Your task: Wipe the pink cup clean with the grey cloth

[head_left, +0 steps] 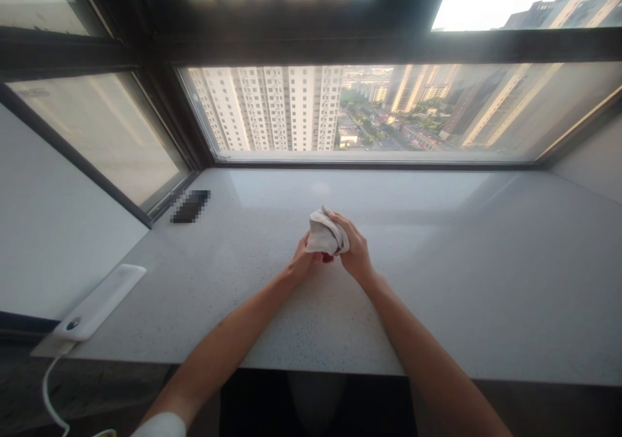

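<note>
Two bare hands meet near the middle of a speckled stone countertop (437, 294), pressed together around a crumpled white cloth (324, 233). The cloth sits bunched between them, its long axis slanting from upper left to lower right in the head view; whether it touches the countertop is hidden. The left hand (302, 260) clamps the cloth's lower left side, with most of its fingers out of sight behind the fabric. The right hand (356, 248) clamps the upper right side, its fingers wrapped over the top, and it is the hand covering more of the cloth. A small red patch (328, 258) shows at the cloth's lower edge, too small to identify. Well to the left, a pixelated phone (190, 206) lies near the foot of a wide window (311, 48), and a long white charger (100, 301) rests by the countertop's left edge with a white cable (48, 392) trailing down. A white sleeve (160, 426) shows at the bottom of the view, and tall apartment towers (267, 110) stand beyond the glass.
</note>
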Demonstrator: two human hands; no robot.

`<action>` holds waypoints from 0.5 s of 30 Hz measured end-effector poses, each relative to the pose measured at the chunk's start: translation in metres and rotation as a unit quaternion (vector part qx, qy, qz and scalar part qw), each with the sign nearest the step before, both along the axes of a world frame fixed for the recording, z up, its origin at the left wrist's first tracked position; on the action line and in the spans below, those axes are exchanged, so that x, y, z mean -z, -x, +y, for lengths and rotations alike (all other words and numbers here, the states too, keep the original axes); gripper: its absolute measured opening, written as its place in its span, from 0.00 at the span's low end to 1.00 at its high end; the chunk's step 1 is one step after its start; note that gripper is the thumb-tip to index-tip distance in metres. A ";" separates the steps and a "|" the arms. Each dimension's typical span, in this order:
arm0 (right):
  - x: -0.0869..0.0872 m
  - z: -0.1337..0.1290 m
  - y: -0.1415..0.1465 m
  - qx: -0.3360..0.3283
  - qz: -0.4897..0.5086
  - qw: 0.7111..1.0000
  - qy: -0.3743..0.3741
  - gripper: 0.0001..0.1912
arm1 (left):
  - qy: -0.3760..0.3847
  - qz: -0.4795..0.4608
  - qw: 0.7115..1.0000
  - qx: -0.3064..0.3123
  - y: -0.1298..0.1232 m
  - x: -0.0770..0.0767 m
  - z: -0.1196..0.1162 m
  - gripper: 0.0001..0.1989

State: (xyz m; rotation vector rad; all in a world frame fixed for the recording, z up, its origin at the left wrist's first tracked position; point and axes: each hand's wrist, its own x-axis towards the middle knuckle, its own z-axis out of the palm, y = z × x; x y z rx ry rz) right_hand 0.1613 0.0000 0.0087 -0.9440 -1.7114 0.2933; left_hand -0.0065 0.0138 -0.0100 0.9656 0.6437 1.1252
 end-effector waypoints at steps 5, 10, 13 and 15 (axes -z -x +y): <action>0.018 0.010 0.014 -0.005 0.158 0.979 0.131 0.15 | -0.028 -0.007 0.999 -0.032 0.003 -0.005 0.002 0.34; 0.008 -0.003 0.007 0.109 0.080 0.989 0.057 0.20 | -0.042 0.000 0.999 0.018 -0.005 0.001 0.001 0.33; -0.005 -0.009 -0.002 0.100 -0.025 0.994 -0.027 0.24 | -0.012 0.008 0.999 0.051 -0.008 0.005 0.000 0.32; -0.009 -0.010 -0.003 0.080 -0.057 0.994 -0.037 0.24 | -0.008 0.011 0.999 0.032 -0.008 0.007 0.001 0.32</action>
